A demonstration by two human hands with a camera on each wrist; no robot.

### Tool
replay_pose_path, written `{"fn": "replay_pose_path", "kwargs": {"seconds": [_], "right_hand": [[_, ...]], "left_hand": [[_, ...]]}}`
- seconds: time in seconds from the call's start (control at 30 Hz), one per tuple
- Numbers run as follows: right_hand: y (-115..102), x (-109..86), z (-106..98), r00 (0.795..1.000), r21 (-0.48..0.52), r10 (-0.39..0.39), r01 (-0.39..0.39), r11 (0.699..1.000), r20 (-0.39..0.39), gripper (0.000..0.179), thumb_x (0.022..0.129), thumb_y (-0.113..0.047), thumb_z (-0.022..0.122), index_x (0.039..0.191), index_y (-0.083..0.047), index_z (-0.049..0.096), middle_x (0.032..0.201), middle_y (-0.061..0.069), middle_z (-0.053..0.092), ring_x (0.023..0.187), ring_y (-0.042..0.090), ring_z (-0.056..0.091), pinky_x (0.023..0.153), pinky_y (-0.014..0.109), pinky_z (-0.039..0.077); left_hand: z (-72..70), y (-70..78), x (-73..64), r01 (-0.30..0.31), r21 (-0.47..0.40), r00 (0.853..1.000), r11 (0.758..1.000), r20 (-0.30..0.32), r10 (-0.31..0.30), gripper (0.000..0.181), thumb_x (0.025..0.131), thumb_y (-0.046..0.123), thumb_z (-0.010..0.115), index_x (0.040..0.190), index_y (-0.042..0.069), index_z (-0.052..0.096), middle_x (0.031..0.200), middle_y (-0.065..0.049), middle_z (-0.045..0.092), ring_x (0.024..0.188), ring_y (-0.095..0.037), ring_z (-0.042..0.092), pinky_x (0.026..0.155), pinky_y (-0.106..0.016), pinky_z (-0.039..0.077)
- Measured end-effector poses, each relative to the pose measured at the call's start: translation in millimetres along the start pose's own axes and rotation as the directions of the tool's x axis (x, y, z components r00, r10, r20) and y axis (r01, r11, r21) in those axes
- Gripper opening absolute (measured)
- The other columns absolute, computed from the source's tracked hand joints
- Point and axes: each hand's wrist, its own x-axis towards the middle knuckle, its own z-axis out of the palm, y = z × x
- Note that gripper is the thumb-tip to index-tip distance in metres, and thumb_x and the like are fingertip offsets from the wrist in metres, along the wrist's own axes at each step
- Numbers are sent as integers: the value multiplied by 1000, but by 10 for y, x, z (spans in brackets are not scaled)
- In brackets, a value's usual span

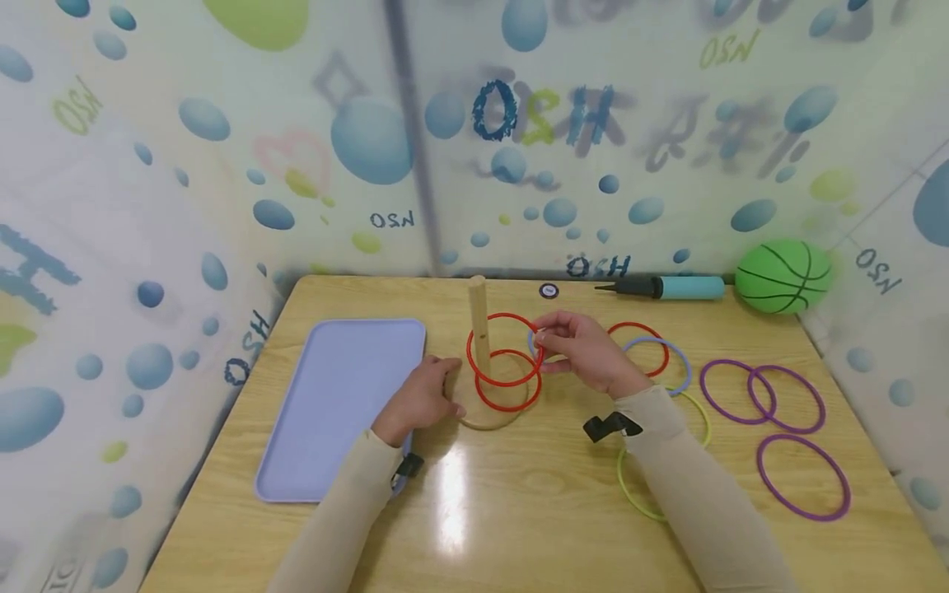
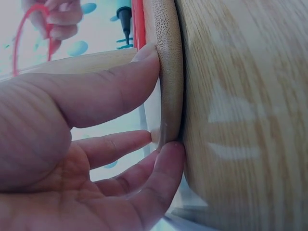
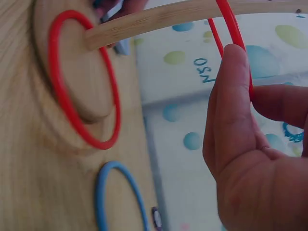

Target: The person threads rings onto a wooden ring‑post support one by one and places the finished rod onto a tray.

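Note:
A wooden peg [image 1: 478, 317] stands upright on a round wooden base [image 1: 489, 425]. At the left side of that base, my left hand [image 1: 421, 397] grips the rim between thumb and fingers, as the left wrist view shows along the base edge [image 2: 171, 77]. One red ring [image 3: 57, 79] lies low around the peg, off-centre and overhanging the base. My right hand [image 1: 586, 352] pinches a second red ring [image 1: 498, 384] between thumb and fingers; this one hangs around the upper peg. Partly hidden behind the right hand is a blue ring [image 3: 101, 192].
A lavender tray [image 1: 341, 403] lies at the left. Right of the peg are another red ring [image 1: 665, 358], a blue ring [image 1: 689, 371], yellow-green rings [image 1: 630, 494] and purple rings [image 1: 804, 519]. Along the back are a pump [image 1: 689, 287] and a green ball [image 1: 783, 277].

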Motion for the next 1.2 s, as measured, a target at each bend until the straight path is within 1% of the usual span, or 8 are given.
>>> {"fn": "replay_pose_path", "kwargs": {"seconds": [0.13, 0.2, 0.37, 0.47, 0.6, 0.8, 1.03, 1.2], "right_hand": [[165, 45, -3, 1000, 19, 5, -5, 1000, 3, 41, 107, -13, 62, 142, 6, 51, 111, 11, 68, 99, 24, 68, 78, 34, 65], [232, 71, -2, 1000, 25, 6, -6, 1000, -2, 42, 107, -12, 62, 142, 7, 50, 113, 11, 66, 99, 24, 67, 77, 34, 65], [297, 131, -14, 1000, -2, 5, -5, 1000, -16, 39, 107, -8, 61, 141, 9, 50, 117, 14, 64, 101, 22, 65, 76, 34, 65], [337, 156, -13, 999, -35, 24, -25, 999, -25, 40, 107, -7, 60, 141, 10, 50, 116, 13, 63, 96, 19, 64, 76, 34, 65], [369, 168, -5, 998, -90, 52, -56, 994, -39, 37, 107, -6, 59, 140, 9, 54, 115, 13, 61, 91, 17, 64, 74, 36, 65], [370, 165, -8, 996, -172, 72, -79, 982, -51, 34, 106, -7, 61, 138, 6, 60, 112, 14, 62, 93, 20, 66, 73, 37, 66], [394, 192, -19, 993, -215, 102, -111, 970, -54, 31, 105, -7, 62, 135, 3, 63, 111, 13, 63, 95, 20, 66, 74, 36, 66], [431, 186, -29, 992, -232, 114, -124, 965, -57, 30, 105, -7, 63, 134, 2, 64, 113, 13, 64, 95, 20, 67, 77, 37, 66]], "left_hand": [[11, -17, -17, -5, 5, 1000, 1000, 0, 5, 85, 80, 10, 92, 155, 1, 51, 146, -25, 53, 131, -38, 56, 112, -52, 47], [12, -21, -18, -5, 4, 1000, 1000, 0, 5, 86, 80, 10, 92, 155, 1, 51, 146, -26, 53, 131, -39, 56, 113, -52, 47], [-1, -12, 5, 8, 9, 1000, 1000, -1, -8, 87, 81, 11, 92, 156, 1, 50, 148, -26, 52, 133, -39, 55, 114, -51, 46], [6, -24, 9, 12, 10, 1000, 1000, 4, -12, 87, 81, 12, 92, 156, 1, 50, 148, -26, 52, 133, -38, 55, 115, -51, 46], [8, -32, 5, 3, 10, 1000, 1000, 10, -3, 87, 81, 12, 92, 156, 1, 49, 148, -26, 52, 134, -39, 55, 115, -51, 46], [5, -22, 5, -7, 18, 1000, 1000, 12, 6, 87, 81, 12, 92, 156, 2, 50, 146, -26, 52, 132, -39, 56, 111, -51, 48], [-1, -28, -3, -30, 23, 1000, 999, 6, 30, 85, 81, 12, 91, 155, -1, 50, 145, -27, 53, 131, -39, 56, 111, -52, 48], [2, -20, -16, -26, 15, 1000, 1000, 18, 26, 85, 83, 13, 91, 156, 0, 49, 147, -27, 51, 132, -40, 56, 111, -52, 48]]}}
